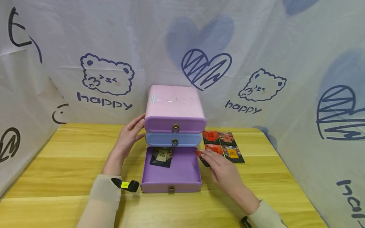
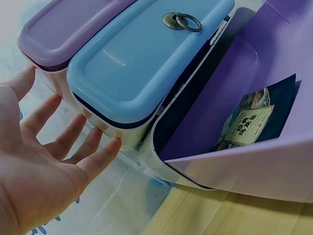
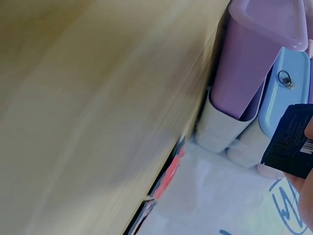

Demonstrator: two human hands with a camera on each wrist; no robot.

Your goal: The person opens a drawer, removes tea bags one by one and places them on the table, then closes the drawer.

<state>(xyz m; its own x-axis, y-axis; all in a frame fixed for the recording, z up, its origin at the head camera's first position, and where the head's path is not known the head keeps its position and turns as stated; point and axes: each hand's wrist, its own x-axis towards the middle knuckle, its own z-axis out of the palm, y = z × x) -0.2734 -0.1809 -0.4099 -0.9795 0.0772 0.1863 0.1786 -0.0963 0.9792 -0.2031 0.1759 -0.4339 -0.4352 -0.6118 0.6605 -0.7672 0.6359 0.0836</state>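
Observation:
A small three-tier drawer cabinet point(image 1: 175, 101) stands on the table, its bottom purple drawer point(image 1: 182, 171) pulled out. A dark tea sachet point(image 1: 162, 156) with a pale label lies at the back left of that drawer. My left hand point(image 1: 126, 139) rests its straight fingertips against the cabinet's left side, beside the blue and upper purple drawers. Just right of the open drawer, my right hand point(image 1: 225, 172) pinches another dark sachet point(image 3: 288, 142), with a barcode on its back in the right wrist view. Most of that hand lies outside the right wrist view.
Several red-and-black and yellow-labelled sachets point(image 1: 225, 145) lie in rows on the wooden table point(image 1: 57, 164) right of the cabinet. The blue middle drawer point(image 1: 159, 139) and purple top drawer point(image 1: 159, 125) are closed. A printed white cloth point(image 1: 154, 38) hangs behind.

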